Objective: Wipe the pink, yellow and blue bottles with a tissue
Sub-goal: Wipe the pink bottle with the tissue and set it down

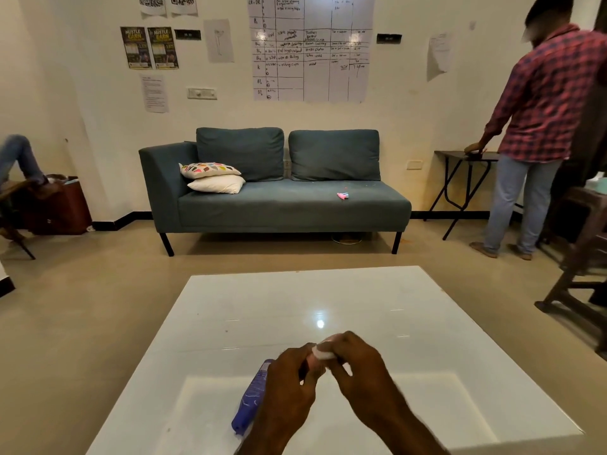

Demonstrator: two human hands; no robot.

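My left hand (289,385) and my right hand (359,366) meet above the near part of the white table (377,310). A crumpled white tissue (323,351) is pressed by my right hand against a small pinkish bottle (311,362). The left hand grips that bottle, and the fingers hide most of it. A blue bottle (251,399) lies on its side on the table, just left of and partly under my left hand. No yellow bottle is in view.
A teal sofa (279,198) with cushions stands beyond the table. A person in a checked shirt (545,103) stands at the right by a black folding table (460,178). A dark wooden chair (578,277) is near the table's right side.
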